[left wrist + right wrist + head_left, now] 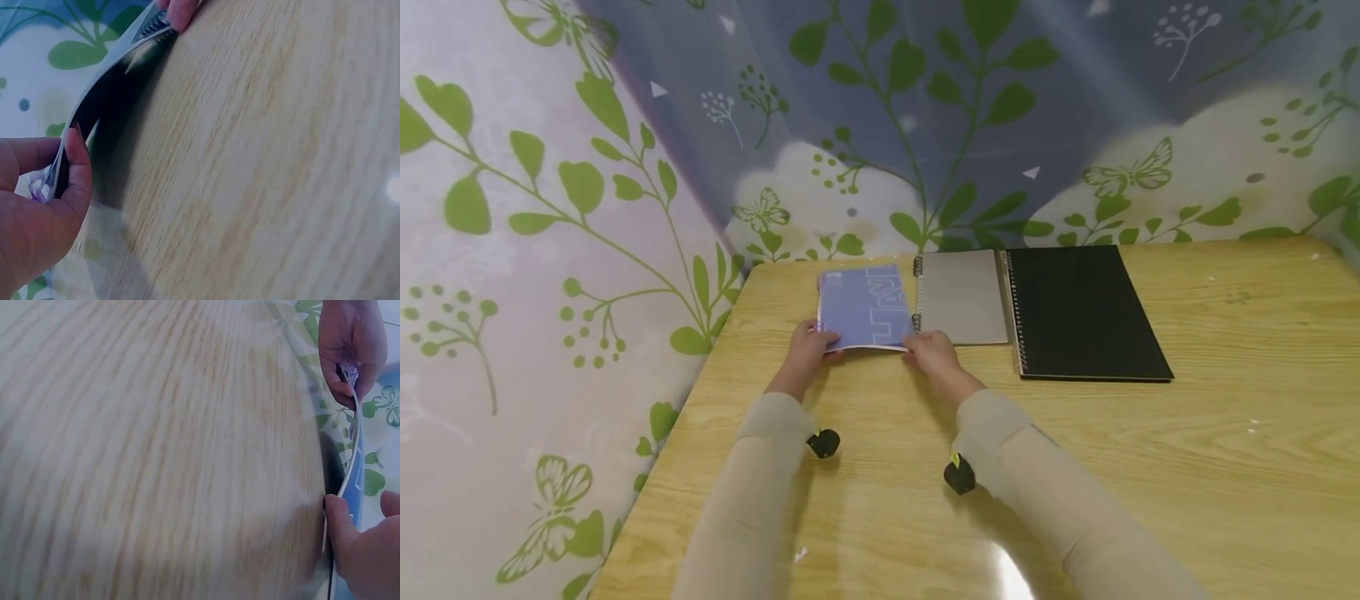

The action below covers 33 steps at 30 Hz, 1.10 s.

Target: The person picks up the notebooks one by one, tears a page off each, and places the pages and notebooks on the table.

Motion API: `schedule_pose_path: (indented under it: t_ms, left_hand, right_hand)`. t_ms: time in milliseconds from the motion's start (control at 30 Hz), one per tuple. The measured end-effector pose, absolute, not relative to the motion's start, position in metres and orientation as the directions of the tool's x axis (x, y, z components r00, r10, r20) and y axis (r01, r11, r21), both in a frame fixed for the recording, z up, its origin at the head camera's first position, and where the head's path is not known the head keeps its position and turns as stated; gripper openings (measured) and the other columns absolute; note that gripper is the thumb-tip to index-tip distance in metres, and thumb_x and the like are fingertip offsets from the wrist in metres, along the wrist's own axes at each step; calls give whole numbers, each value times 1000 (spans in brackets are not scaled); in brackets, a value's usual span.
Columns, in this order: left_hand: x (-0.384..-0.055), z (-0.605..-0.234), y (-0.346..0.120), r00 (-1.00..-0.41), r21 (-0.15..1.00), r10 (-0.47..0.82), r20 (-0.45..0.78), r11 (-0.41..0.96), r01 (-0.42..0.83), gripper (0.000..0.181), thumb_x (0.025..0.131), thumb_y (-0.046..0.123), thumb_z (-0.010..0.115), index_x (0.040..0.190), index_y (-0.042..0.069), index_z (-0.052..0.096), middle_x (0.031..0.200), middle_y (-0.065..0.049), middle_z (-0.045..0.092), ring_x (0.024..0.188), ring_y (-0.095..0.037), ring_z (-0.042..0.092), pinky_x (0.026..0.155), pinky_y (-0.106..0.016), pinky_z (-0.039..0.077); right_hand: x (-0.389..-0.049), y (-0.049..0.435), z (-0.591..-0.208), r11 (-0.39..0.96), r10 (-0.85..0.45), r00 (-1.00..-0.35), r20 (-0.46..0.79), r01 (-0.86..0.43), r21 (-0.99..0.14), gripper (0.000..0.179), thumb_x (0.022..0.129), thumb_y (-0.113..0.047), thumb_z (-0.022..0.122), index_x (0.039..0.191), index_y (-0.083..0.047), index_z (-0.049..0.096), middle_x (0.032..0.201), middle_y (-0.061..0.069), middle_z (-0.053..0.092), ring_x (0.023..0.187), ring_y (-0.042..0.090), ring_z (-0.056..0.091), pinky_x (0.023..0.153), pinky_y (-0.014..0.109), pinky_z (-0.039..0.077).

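A blue-purple notebook (859, 304) with large white outlined letters lies at the left of the row, near the wall. My left hand (805, 354) pinches its near left corner, thumb on top and fingers beneath. The right hand (934, 354) holds the near right corner. Between the two hands the near edge bows and stands off the table, as the left wrist view shows, with a dark underside. A purple coil (40, 186) peeks out beside the left palm. In the right wrist view, the right hand (369, 550) has a finger under the notebook's edge.
Right beside it lies a grey spiral notebook (962, 296), then a larger black spiral notebook (1082, 312). All sit on a wood-grain table (1247, 417). A leaf-patterned wall covering (850, 200) borders the back and left. Small black devices (824, 443) hang at both wrists.
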<state>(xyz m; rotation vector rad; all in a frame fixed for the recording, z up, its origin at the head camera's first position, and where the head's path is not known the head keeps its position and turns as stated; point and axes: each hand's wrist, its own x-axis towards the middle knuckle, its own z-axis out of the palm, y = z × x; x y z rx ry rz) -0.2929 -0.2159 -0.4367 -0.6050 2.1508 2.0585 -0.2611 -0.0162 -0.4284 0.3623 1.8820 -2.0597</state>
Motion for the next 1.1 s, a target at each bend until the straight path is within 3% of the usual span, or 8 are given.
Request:
schedule_pose_path:
  t_ms: [133,300,367,467,567,800,967,1100]
  left_hand:
    - [-275,-421,-216,-925,938,-157,-347,-55,-343,45,88,-4,49,129,-4,29,111,-14,43,76,-13,55,66,-24,54]
    - [-261,-413,-221,-923,933,-136,-359,-18,-360,51,89,-3,50,134,-1,25,114,-13,42,74,-10,55,75,-29,54]
    - [-255,-412,-225,-927,936,-136,-349,1,-352,53,89,-3,50,135,0,24,118,-15,42,74,-10,56,77,-31,54]
    - [-246,-411,-231,-934,940,-129,-334,29,-340,53,89,-2,51,135,1,25,120,-17,43,74,-9,57,78,-33,54]
    - [-233,-408,-236,-937,941,-117,-328,40,-335,51,89,-2,50,133,2,24,119,-16,44,73,-9,59,81,-36,54]
    - [-202,-405,-246,-928,914,-104,-358,164,-371,46,89,-1,51,127,0,25,114,-15,44,74,-8,60,78,-35,55]
    - [-184,-408,-252,-924,821,-76,-374,436,-368,40,85,7,58,115,-5,34,103,-14,46,79,-12,54,65,-24,49]
    - [-176,-413,-251,-927,716,-59,-370,619,-324,36,81,13,63,106,-5,43,93,-12,51,80,-17,51,63,-23,42]
  right_hand:
    - [-282,-20,-464,-182,-114,-920,-374,390,-903,37,90,-7,55,120,11,44,111,18,54,98,24,60,91,31,49]
    - [-331,-33,-541,-264,-126,-942,-311,334,-905,47,76,-9,71,115,8,50,97,11,61,75,17,61,69,26,54]
    - [-315,-33,-517,-169,-114,-945,-306,322,-931,52,75,-8,70,121,7,48,104,11,61,80,16,59,71,27,52]
    - [-278,-29,-458,-30,-133,-941,-312,318,-948,58,81,-2,61,134,5,39,127,16,53,105,24,55,90,34,47]
    - [-246,-23,-413,17,-199,-935,-293,295,-955,59,84,4,55,137,7,30,135,23,46,121,31,47,103,39,38]
    - [-214,-17,-396,94,-289,-925,-245,228,-969,55,84,2,57,133,7,35,119,25,57,90,20,61,81,30,49]
    - [-199,-14,-415,296,-280,-931,-234,147,-944,47,87,-12,61,126,3,42,101,19,64,70,13,57,59,24,45]
    - [-184,-9,-421,383,-283,-929,-240,120,-916,41,90,-20,59,121,2,45,95,14,62,68,15,57,58,24,46]
